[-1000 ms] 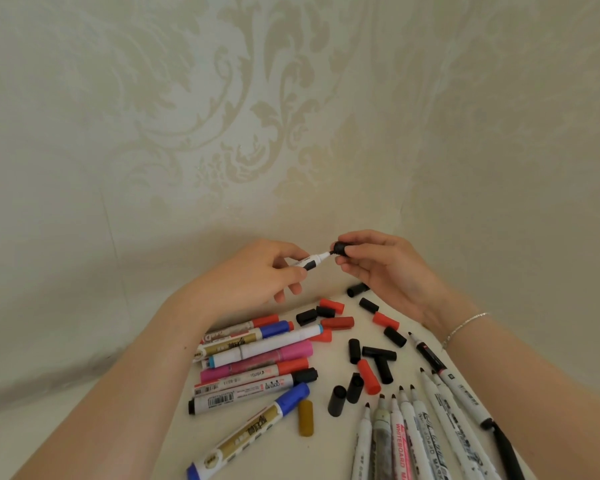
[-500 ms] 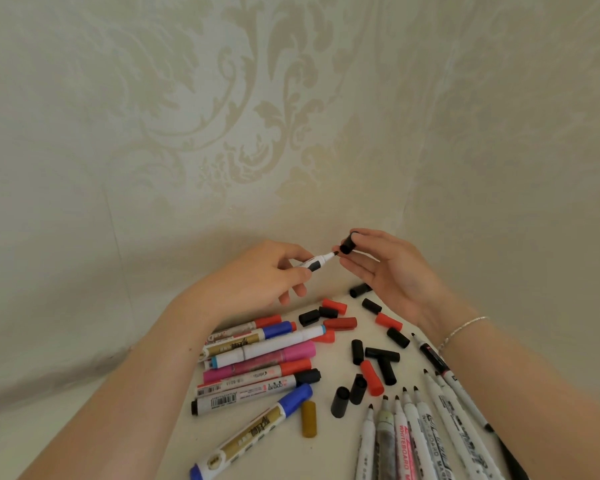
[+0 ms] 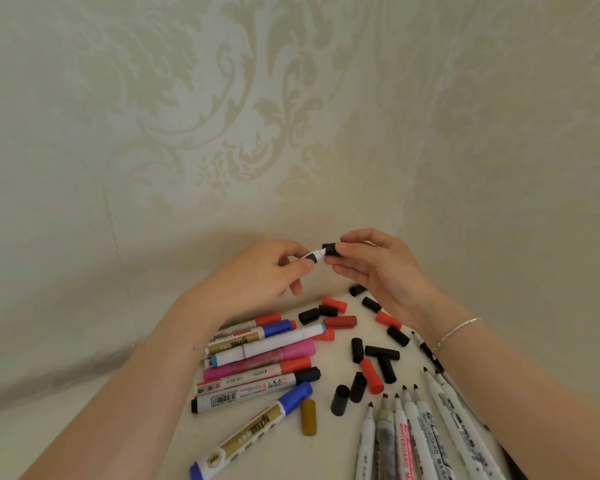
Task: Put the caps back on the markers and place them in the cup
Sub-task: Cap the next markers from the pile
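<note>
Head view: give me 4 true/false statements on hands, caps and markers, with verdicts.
1. The left hand holds a white marker. True.
2. The right hand is empty. False: it pinches a black cap at the marker's tip.
3. A gold cap lies loose on the table. True.
4. The markers at lower right are all capped. False: their tips are bare.
</note>
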`<action>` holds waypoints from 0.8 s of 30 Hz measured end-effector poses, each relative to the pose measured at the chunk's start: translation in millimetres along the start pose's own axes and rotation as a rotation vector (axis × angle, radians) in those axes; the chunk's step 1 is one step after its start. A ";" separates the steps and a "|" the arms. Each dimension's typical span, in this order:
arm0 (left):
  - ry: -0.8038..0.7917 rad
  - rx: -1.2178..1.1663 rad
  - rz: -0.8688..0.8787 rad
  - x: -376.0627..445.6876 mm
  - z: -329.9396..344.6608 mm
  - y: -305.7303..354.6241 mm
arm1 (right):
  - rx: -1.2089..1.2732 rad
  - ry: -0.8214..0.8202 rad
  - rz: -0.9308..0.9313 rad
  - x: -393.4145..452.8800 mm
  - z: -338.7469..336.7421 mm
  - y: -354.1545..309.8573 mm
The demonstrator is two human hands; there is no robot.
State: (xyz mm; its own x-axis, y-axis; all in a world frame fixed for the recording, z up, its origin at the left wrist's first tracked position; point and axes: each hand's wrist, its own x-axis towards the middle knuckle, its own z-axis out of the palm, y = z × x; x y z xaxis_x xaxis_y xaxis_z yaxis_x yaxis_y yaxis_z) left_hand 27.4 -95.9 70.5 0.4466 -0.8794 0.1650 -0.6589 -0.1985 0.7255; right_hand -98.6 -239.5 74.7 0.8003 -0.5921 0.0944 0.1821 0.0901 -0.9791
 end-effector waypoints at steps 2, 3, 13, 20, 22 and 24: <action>0.003 0.018 0.019 -1.4 1.5 1.7 | -0.071 -0.018 -0.029 -0.1 2.4 -1.0; -0.002 0.018 0.026 -2.5 2.1 2.4 | -0.107 -0.031 -0.040 -0.2 3.4 -1.7; 0.091 0.052 0.076 -3.1 7.6 4.2 | -0.183 -0.132 -0.034 0.1 -2.6 -11.1; 0.123 0.099 0.076 -3.8 5.0 4.0 | -0.186 -0.139 -0.020 -1.4 -2.6 -12.8; 0.131 0.143 0.083 -3.4 6.2 4.2 | -0.197 -0.137 -0.007 -1.5 -3.3 -12.2; 0.141 0.192 0.090 -3.1 9.6 5.9 | -0.233 -0.138 0.015 -2.0 -5.2 -12.0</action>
State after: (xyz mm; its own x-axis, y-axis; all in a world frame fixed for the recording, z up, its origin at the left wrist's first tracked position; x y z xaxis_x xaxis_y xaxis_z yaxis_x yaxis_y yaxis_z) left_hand 16.3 -98.5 67.8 0.4522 -0.8308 0.3244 -0.7965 -0.2125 0.5660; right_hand -105.4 -243.6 85.3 0.8752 -0.4757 0.0876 0.0460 -0.0984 -0.9941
